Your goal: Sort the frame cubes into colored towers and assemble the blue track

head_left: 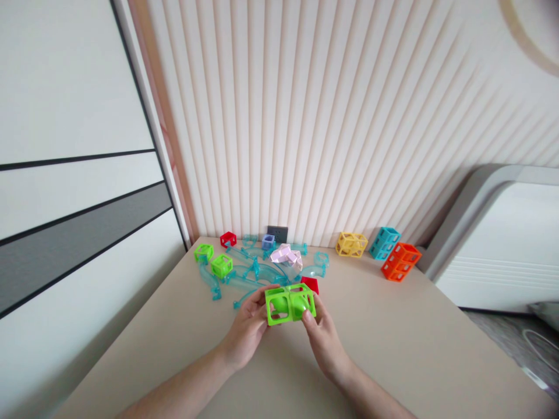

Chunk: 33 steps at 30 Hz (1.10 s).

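Right of the grip, the smooth beige tabletop (pixel 384 343) offers open room; its left edge lies outside the left forearm. Beyond the grip leftward sit two lime-green plastic cube frames (pixel 222 266); rightward, one yellow openwork block (pixel 351 245), one blue (pixel 384 243), one orange (pixel 400 262). The left hand (pixel 245 329) and right hand (pixel 325 342) clasp one lime-green double-cube frame (pixel 290 304) between them, long axis left to right.

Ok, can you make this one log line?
left hand: holding green double-cube block | right hand: holding same block | beyond: translucent blue tracks | table's right: orange cube-frame stack
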{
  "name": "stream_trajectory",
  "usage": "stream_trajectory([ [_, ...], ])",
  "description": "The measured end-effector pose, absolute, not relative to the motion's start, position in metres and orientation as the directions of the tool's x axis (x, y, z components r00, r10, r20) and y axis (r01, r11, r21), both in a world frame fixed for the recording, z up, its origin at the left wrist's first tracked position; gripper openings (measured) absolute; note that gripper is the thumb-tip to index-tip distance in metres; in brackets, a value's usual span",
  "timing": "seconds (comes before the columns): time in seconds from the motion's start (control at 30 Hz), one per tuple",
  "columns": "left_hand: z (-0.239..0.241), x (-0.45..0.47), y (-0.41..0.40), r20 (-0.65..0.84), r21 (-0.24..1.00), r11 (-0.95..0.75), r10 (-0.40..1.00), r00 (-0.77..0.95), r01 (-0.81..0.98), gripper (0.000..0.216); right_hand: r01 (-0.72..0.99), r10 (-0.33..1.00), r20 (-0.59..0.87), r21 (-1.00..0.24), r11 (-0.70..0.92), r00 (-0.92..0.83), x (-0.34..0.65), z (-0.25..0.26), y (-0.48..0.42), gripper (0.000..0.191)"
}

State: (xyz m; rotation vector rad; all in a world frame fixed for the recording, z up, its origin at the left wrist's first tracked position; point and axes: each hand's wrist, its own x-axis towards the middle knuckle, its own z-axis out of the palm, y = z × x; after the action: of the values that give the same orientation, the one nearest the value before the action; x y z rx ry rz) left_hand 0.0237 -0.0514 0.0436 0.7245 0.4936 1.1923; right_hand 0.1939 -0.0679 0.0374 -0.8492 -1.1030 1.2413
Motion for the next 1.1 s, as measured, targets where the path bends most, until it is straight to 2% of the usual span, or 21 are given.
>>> stream_trajectory([
  [0.17, 0.042, 0.021, -0.051, 0.056, 0.741, 0.160, 0.953, 0.297, -0.652, 0.033, -0.256, 0.983, 0.185, -0.950, 0.178, -0.003, 0.193, 0.045, -0.070, 0.044],
  [0.4, 0.041, 0.020, -0.051, 0.084, 0.715, 0.149, 0.952, 0.295, -0.683, 0.035, -0.265, 0.946, 0.325, -0.912, 0.314, 0.003, 0.194, 0.034, -0.070, 0.046],
  [0.67, 0.040, 0.021, -0.053, 0.022, 0.681, 0.224, 0.945, 0.326, -0.697, 0.031, -0.101, 0.845, 0.534, -0.843, 0.529, -0.030, 0.198, 0.020, -0.072, 0.036],
  [0.77, 0.039, 0.021, -0.052, 0.008, 0.688, 0.255, 0.933, 0.359, -0.679, 0.034, -0.027, 0.785, 0.611, -0.791, 0.612, -0.101, 0.204, 0.015, -0.071, 0.033],
  [0.9, 0.038, 0.021, -0.053, 0.004, 0.689, 0.265, 0.929, 0.369, -0.675, 0.034, 0.073, 0.752, 0.633, -0.754, 0.653, -0.184, 0.211, 0.014, -0.073, 0.044],
  [1.1, 0.042, 0.018, -0.053, -0.003, 0.702, 0.212, 0.956, 0.295, -0.680, 0.040, 0.236, 0.824, 0.519, -0.792, 0.563, -0.226, 0.212, 0.029, -0.082, 0.073],
])
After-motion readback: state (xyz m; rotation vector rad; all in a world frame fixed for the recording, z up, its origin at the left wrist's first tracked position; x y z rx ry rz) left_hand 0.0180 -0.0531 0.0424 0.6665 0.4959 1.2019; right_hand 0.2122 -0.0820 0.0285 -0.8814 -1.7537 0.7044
